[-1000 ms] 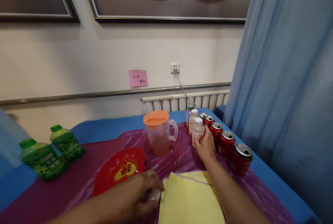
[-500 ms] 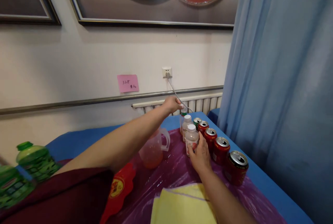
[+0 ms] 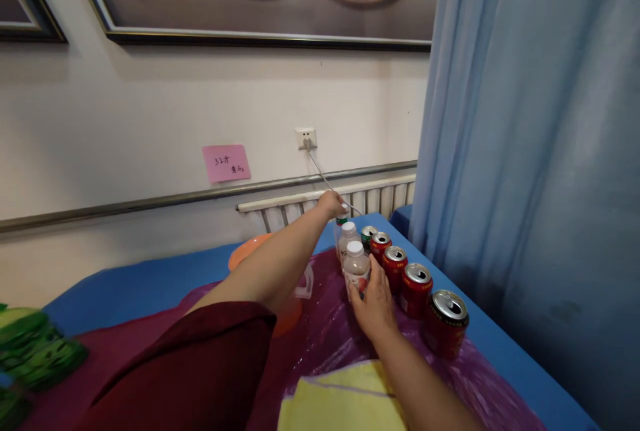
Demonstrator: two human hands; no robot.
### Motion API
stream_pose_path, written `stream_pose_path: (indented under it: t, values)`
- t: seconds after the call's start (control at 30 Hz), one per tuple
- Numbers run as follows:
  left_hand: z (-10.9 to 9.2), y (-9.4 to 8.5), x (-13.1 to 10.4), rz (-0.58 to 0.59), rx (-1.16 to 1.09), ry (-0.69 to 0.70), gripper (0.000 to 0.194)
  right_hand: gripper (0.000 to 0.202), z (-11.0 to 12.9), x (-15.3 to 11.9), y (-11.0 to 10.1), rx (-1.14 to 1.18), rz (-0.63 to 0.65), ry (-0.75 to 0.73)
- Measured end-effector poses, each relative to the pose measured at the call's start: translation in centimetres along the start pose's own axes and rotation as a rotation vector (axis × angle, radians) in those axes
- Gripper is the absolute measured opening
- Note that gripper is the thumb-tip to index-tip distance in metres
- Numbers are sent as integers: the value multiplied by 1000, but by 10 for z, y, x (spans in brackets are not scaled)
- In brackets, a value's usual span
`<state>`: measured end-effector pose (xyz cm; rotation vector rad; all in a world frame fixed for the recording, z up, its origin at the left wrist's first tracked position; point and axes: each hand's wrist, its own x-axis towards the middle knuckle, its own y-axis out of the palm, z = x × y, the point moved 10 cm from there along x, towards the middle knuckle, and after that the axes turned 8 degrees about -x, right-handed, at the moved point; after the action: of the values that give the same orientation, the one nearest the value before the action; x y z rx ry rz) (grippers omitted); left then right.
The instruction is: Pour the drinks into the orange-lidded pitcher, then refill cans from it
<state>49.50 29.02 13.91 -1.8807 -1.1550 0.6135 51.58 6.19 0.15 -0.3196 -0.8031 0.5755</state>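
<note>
My left hand (image 3: 331, 205) reaches to the far end of the bed-like blue surface, its fingers closed on the white top of the rearmost bottle (image 3: 341, 220), which has a green label band. My right hand (image 3: 374, 299) is wrapped round the nearest clear plastic bottle (image 3: 357, 264), with a white cap and a fruit label. Between these two stands another white-capped bottle (image 3: 348, 237). To the right runs a row of opened drink cans: a green can (image 3: 369, 236) at the back and several red cans, the nearest red can (image 3: 447, 324) being largest.
A pitcher (image 3: 304, 282) is mostly behind my left arm, near an orange rim (image 3: 245, 249). A yellow cloth (image 3: 345, 401) lies on purple plastic sheeting (image 3: 320, 331). Green bottles (image 3: 37, 351) stand at left. A blue curtain (image 3: 500, 151) hangs at right; a power cord (image 3: 323, 174) runs from the wall socket.
The view has shifted slightly right. My left forearm and sleeve now cover more of the pitcher and hide the red item. Both hands keep their places at the bottles.
</note>
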Motion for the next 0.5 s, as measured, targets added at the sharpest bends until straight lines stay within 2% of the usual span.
stream_pose_path:
  t: [0.13, 0.33, 0.5]
  values:
    - [0, 1, 0, 19, 36, 1, 35, 70, 1, 0, -1, 4, 8, -4]
    - [-6, 13, 1, 64, 35, 11, 37, 70, 1, 1, -2, 4, 20, -2]
    - [-8, 7, 2, 15, 83, 9, 37, 70, 1, 1, -1, 3, 27, 3]
